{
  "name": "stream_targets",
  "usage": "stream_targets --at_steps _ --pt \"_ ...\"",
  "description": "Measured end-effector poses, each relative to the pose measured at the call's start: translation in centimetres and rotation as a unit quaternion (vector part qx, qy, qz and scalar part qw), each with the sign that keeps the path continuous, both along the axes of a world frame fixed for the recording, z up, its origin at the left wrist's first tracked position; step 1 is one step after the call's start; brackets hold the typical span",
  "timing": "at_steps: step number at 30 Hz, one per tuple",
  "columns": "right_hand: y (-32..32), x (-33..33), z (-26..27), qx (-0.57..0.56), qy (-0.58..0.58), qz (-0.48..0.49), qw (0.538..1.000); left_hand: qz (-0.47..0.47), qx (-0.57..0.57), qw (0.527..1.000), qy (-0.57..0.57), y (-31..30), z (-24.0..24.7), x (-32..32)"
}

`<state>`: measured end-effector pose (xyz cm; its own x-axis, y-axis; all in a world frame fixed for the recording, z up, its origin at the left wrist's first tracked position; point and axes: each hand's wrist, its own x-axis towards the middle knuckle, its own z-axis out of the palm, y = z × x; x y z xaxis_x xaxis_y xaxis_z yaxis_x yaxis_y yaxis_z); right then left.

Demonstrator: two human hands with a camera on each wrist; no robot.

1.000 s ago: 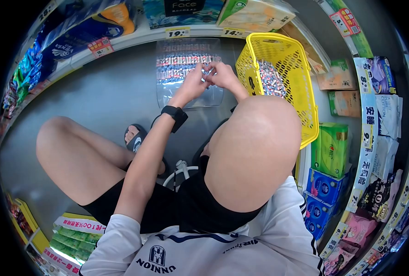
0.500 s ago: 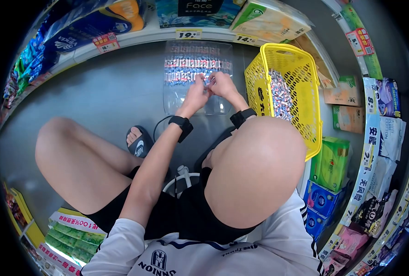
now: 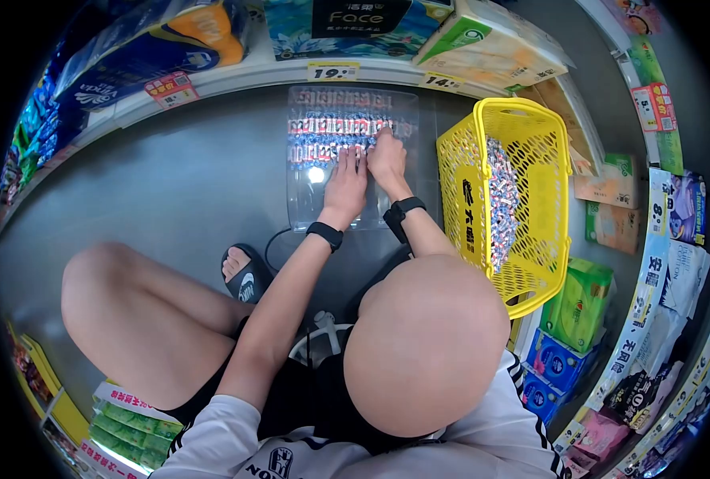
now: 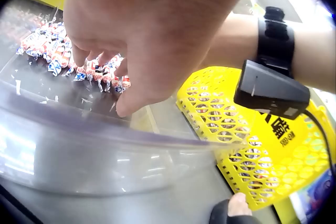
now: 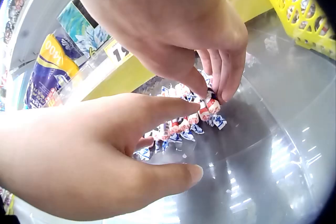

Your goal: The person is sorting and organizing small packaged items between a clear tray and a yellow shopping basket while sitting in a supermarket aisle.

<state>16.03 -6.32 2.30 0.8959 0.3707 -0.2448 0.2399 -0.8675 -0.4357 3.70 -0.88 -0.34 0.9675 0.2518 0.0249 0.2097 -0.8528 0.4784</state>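
Observation:
Small wrapped candies [image 3: 323, 126] in red, white and blue lie in rows inside a clear plastic tray [image 3: 305, 206] on the floor. At the right end of a row my right hand [image 3: 387, 164] pinches one wrapped candy [image 5: 212, 104] between thumb and fingers. Beside it, my left hand [image 3: 345, 190] reaches over the nearer row with fingers extended. In the right wrist view, its fingers lie along the row and its thumb stands apart. The left wrist view shows the left hand above the candies, its palm hiding much of the right hand.
A yellow perforated basket [image 3: 465, 172] holding many more candies stands right of the tray. Shelves with tissue packs [image 3: 490, 44] run behind and to the right. My raised knee [image 3: 427, 343] is close to the basket. A sandaled foot [image 3: 247, 275] rests left of the tray.
My hands, earlier fingertip to fingertip over the nearer row, have parted. The right hand has moved forward to the farther row's right end; the left hand's fingers have straightened over the nearer row.

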Motion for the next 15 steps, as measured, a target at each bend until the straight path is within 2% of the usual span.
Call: stream_targets --at_steps 2,7,10,15 --pt "0.5 0.1 -0.5 -0.003 0.006 -0.005 1.0 0.006 0.011 0.999 0.041 0.2 -0.1 0.1" --pt "0.5 -0.5 -1.1 0.021 0.019 -0.035 0.999 0.018 0.017 0.999 0.04 0.3 -0.7 0.3" --pt "0.1 -0.9 -1.5 0.029 -0.01 -0.029 0.999 0.026 0.025 0.998 0.05 0.2 -0.1 0.5" --pt "0.1 -1.3 -1.4 0.053 0.025 -0.055 0.997 0.041 0.031 0.998 0.049 0.3 -0.2 0.4"
